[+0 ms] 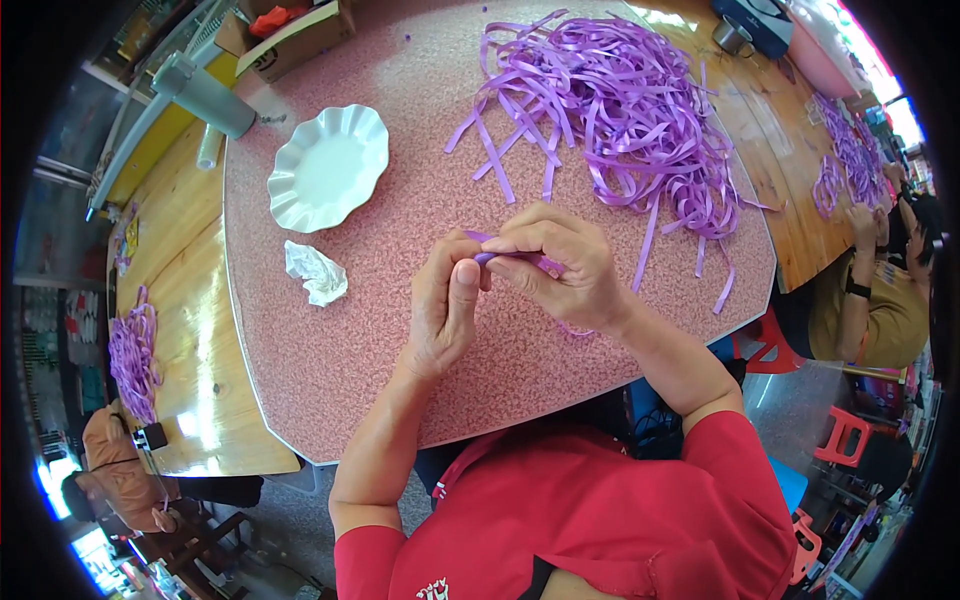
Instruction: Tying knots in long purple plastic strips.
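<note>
Both my hands meet above the near middle of the pink speckled table [370,370], working on a purple ribbon [484,257]. My left hand [445,295] is closed round the ribbon, its thumb pointing up. From the right, my right hand [560,262] pinches the same ribbon between thumb and forefinger. Part of the strip shows below my right fingers; the rest is hidden by the hands. Beyond them, a large tangled heap of purple ribbons [630,110] covers the far right of the table, with loose ends trailing toward me.
Left of my hands are a white scalloped plate [330,170] and a crumpled white tissue [316,273]. A grey-green bottle [205,95] and a cardboard box [290,40] stand at the far left. Co-workers sit at wooden tables on both sides, near other ribbon piles [134,355].
</note>
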`<state>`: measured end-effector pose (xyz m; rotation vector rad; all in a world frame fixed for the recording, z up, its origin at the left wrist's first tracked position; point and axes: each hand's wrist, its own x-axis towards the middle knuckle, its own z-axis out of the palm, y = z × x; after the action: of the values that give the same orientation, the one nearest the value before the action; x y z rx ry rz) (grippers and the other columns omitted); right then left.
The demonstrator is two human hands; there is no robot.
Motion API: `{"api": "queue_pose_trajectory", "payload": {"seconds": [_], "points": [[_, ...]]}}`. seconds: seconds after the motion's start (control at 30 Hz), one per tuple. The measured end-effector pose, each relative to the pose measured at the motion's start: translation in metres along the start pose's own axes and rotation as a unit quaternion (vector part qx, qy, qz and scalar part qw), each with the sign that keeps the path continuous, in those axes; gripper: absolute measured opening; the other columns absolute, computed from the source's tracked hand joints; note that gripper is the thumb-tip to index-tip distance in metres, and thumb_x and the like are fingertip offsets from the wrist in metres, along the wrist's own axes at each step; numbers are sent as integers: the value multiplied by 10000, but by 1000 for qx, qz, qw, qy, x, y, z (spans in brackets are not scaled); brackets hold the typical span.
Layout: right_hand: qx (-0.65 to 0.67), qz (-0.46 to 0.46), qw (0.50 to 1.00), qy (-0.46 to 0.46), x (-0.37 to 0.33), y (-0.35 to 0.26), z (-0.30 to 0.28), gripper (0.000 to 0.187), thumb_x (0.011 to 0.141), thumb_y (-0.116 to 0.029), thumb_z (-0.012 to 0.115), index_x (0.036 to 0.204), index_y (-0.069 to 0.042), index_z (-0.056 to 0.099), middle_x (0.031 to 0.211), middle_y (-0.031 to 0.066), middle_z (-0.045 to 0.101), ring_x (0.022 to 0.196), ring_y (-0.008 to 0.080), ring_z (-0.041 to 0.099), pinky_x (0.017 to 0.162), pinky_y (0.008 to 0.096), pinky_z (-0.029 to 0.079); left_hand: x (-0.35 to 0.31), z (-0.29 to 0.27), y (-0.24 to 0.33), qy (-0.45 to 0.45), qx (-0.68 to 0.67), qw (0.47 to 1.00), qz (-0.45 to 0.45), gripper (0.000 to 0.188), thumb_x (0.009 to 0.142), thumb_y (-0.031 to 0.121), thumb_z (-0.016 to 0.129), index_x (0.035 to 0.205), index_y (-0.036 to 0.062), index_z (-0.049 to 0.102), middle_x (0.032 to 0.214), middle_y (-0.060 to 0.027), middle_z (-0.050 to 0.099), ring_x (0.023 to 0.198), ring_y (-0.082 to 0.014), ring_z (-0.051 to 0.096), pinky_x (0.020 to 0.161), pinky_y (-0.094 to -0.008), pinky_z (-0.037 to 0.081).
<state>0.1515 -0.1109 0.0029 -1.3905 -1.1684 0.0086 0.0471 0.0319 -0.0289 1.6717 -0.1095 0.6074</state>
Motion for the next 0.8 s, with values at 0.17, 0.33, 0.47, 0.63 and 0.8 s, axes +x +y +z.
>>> {"api": "queue_pose_trajectory", "payload": {"seconds": [0.17,0.33,0.47,0.63,0.8], "points": [[1,-36,999,-7,-1,0,0,185,805,25,758,973,-13,690,908,110,676,782,197,676,645,291,533,-2,-1,2,-10,-38,999,-9,272,1055,256,468,1002,10,569,772,-52,507,680,-136,479,620,-290,408],[-29,-98,995,-3,-1,2,1,197,791,35,764,962,-8,677,897,127,676,766,218,680,630,303,538,-3,-3,4,-13,22,1000,1,285,1057,249,468,975,0,580,803,-55,535,672,-133,479,615,-279,415],[-45,-121,992,-6,-1,2,0,195,796,50,753,963,-2,667,897,130,675,737,220,677,604,302,537,-3,4,17,4,0,999,-49,286,1059,242,464,975,-3,586,803,-52,536,674,-123,476,613,-267,413],[20,-32,999,-18,-1,1,2,157,840,61,714,979,4,668,921,116,664,727,171,666,585,279,530,-2,3,13,6,-81,986,-144,296,1071,268,434,1035,11,575,800,-8,510,686,-95,455,626,-249,406],[57,23,998,4,0,-2,1,185,842,74,702,1015,14,675,957,97,640,783,162,681,638,267,571,-2,5,7,2,-134,984,-115,287,1075,275,423,1043,26,560,808,4,494,718,-71,449,656,-230,393]]}}
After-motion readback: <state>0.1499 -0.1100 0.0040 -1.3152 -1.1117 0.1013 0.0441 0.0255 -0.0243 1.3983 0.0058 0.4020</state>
